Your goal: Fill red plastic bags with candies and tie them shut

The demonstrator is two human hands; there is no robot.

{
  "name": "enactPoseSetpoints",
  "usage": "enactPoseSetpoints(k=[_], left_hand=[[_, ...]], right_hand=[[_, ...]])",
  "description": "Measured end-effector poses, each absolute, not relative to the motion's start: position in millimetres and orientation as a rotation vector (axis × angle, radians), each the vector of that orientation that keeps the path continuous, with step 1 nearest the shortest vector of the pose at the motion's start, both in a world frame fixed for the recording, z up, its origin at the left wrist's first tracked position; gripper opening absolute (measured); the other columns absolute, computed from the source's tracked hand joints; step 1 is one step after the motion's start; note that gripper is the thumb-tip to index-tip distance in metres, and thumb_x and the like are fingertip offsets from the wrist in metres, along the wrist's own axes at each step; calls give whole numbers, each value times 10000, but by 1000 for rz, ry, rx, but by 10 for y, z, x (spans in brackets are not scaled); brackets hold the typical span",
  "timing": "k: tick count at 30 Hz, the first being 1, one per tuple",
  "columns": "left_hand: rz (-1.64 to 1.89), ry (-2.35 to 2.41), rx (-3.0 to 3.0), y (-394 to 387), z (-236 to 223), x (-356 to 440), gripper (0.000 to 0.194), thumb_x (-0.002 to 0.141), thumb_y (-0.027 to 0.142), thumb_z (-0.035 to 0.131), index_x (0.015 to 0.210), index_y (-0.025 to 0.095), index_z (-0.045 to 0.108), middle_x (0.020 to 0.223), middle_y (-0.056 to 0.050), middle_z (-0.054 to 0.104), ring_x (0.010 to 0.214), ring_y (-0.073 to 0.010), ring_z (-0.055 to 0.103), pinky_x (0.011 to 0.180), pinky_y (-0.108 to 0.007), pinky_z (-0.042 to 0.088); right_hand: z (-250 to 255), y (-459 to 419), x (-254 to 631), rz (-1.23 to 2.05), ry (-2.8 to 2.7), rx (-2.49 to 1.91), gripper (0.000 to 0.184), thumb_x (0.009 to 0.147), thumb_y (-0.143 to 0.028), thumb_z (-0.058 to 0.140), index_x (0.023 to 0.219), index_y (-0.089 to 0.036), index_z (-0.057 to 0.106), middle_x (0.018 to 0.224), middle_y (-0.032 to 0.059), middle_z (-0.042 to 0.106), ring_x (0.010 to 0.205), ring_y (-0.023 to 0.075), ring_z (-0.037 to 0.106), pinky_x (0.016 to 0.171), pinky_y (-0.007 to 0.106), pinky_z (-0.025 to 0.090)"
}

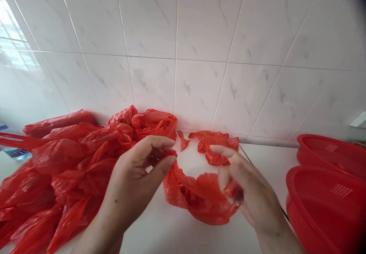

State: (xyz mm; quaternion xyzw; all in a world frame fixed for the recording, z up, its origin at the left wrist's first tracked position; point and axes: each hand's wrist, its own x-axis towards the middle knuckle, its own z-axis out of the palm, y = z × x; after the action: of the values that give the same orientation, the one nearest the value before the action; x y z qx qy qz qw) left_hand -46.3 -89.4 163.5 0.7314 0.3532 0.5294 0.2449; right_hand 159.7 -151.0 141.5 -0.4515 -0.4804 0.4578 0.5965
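Note:
A thin red plastic bag [200, 197] hangs slack between my two hands, low over the white tabletop. My left hand [143, 174] pinches one upper end of it between thumb and fingers. On the other side, my right hand [243, 181] has its lower fingers curled round the opposite end, while the index finger points out to the left. That hand is slightly blurred. Just behind the bag lie a crumpled red plastic bag [220, 147] and a small torn red scrap [183, 140].
Many red plastic bags [77, 162], several knotted and full, are heaped on the left. A water bottle [17, 153] is partly behind them. Two red plastic baskets [309, 208] stand at the right. A tiled wall [200, 90] closes off the back of the white table [160, 235].

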Motion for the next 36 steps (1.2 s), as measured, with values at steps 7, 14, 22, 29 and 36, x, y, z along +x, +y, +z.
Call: enactPoseSetpoints(k=[7,14,22,29,36], left_hand=[[1146,349,2014,-1047,1581,-264,238,867,56,523,988,252,583,887,17,597,761,-97,609,651,-208,533],[1106,532,2434,-958,1491,-164,233,783,94,672,959,229,601,895,12,576,781,-106,552,688,-214,475],[1039,569,2667,-819,1312,-53,189,890,99,474,764,186,585,780,0,579,712,-121,561,648,-219,443],[926,1056,2558,-753,1368,-76,158,896,151,452,898,205,600,794,-5,595,681,-136,557,587,-229,429],[836,1000,2686,-758,1338,-75,291,905,123,405,809,188,672,709,-9,484,557,-110,447,474,-217,304]], right_hand=[[1223,-1444,1356,1255,-1488,-1029,297,874,-444,570,746,-176,595,602,-30,494,546,72,449,517,200,366],[1302,-1352,1445,1193,-1007,-1191,379,845,-517,569,714,-164,610,561,-26,478,533,86,428,481,194,341],[1247,-1276,1573,1135,-1298,-1134,489,922,-511,411,622,-159,570,505,-24,474,446,77,360,457,227,302],[1246,-1266,1827,1138,-1572,-1028,565,929,-577,318,782,-195,707,731,34,555,646,134,471,657,282,412],[1212,-1236,1695,982,-1519,-1343,192,836,-277,577,1025,-279,605,829,-22,584,693,123,525,609,243,438]])
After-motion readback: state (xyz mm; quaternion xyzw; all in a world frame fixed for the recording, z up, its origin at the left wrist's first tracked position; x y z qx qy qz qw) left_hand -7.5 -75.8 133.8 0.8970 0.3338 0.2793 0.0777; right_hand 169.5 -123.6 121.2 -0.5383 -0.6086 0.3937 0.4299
